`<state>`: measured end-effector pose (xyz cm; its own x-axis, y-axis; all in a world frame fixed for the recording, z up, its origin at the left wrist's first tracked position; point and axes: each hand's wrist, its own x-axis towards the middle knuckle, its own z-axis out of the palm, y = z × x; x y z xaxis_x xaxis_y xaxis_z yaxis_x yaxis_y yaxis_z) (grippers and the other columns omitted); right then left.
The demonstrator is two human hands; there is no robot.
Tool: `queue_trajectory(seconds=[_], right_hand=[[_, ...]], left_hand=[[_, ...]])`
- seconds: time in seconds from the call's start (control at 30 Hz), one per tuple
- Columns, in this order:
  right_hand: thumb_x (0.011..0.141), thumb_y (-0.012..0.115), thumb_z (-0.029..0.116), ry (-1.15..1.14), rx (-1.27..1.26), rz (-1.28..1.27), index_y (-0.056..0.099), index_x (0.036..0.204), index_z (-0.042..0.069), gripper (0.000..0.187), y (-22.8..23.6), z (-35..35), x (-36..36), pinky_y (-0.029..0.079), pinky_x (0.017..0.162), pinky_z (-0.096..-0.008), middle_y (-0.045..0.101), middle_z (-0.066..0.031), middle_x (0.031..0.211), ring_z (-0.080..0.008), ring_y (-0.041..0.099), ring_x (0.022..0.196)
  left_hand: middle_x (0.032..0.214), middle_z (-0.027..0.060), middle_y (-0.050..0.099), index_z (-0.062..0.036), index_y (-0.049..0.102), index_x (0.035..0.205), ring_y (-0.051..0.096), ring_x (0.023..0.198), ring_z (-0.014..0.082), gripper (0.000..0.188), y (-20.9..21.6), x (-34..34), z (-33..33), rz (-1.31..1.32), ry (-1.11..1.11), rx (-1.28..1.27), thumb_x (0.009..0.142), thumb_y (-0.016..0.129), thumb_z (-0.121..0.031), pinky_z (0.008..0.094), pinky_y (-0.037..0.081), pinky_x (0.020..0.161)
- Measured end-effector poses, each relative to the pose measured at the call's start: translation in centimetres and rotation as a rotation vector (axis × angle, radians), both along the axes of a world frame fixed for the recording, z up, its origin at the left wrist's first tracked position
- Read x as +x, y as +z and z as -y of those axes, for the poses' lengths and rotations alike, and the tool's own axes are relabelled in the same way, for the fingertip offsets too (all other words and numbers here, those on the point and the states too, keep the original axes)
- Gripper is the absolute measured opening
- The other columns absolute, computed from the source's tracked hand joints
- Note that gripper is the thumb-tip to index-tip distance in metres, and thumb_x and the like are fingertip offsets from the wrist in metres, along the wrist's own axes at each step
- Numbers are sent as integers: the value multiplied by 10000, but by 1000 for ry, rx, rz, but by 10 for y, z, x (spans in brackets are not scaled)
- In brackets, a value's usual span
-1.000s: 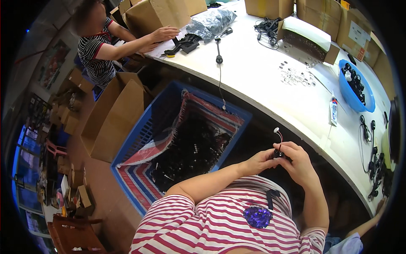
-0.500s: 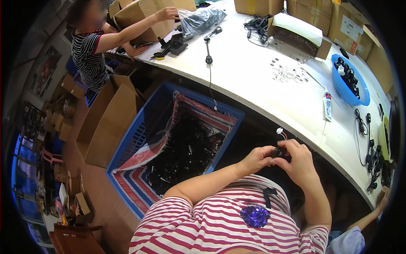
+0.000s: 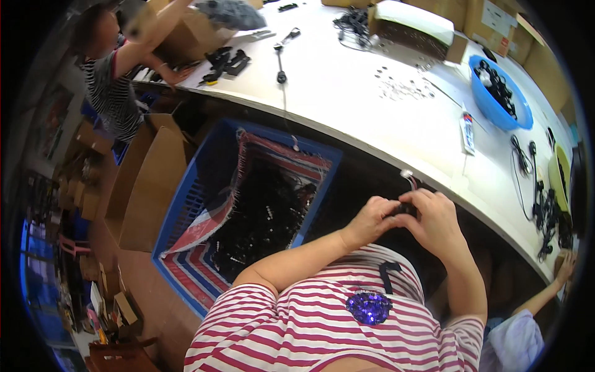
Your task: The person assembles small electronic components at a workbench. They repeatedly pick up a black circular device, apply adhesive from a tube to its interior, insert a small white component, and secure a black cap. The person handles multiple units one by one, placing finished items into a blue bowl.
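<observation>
Just off the table's front edge, my left hand (image 3: pixel 370 218) and my right hand (image 3: pixel 437 222) pinch a small black part (image 3: pixel 405 209) between thumbs and fingers. Most of it is covered by the fingers, so its exact kind does not show. Thin wires rise from it beside my right fingertips and end in a small white connector (image 3: pixel 406 174). Below and left of my hands, a blue plastic crate (image 3: pixel 335 162) lined with red, white and blue striped cloth (image 3: pixel 186 268) holds a heap of black parts (image 3: pixel 263 211).
The white table (image 3: pixel 347 102) carries a black cable (image 3: pixel 281 77), scattered small rings (image 3: pixel 396 87), a glue tube (image 3: pixel 467 133), a blue bowl (image 3: pixel 522 118) of black parts and coiled cables (image 3: pixel 542 217). A co-worker (image 3: pixel 111 93) stands far left by a carton (image 3: pixel 152 192); another person's arm (image 3: pixel 548 291) shows at right.
My view has shifted a little, so the table appears further up and left. Both hands keep hold of the black part. The co-worker at far left has raised an arm over the grey bag.
</observation>
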<state>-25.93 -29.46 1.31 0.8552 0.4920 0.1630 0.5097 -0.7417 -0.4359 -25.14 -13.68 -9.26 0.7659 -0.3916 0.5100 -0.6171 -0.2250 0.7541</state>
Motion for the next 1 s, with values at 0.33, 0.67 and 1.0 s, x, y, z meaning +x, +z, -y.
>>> queue_trajectory(seconds=[0.33,0.67,1.0], right_hand=[[756,610,199,-43,371,88,640,754,81,122,-44,-5,18,406,699,-340,602,-39,781,-227,560,759],[762,639,118,-22,712,118,632,753,35,84,-47,-22,15,437,548,-293,597,-60,759,-178,555,584],[793,624,93,-129,971,-566,619,821,-11,108,-69,-28,18,436,566,-202,599,-25,677,-65,534,609]], left_hand=[[1086,38,484,-22,391,1219,483,987,88,419,-14,-8,-1,-760,-411,-582,825,536,-2,241,429,814],[820,9,477,-40,437,1151,449,740,90,290,-21,-8,-4,-763,-389,-535,909,448,-199,222,398,693],[1204,63,429,-46,319,1296,435,1109,154,516,-27,-2,-32,-706,-263,-555,913,443,-368,310,349,950]])
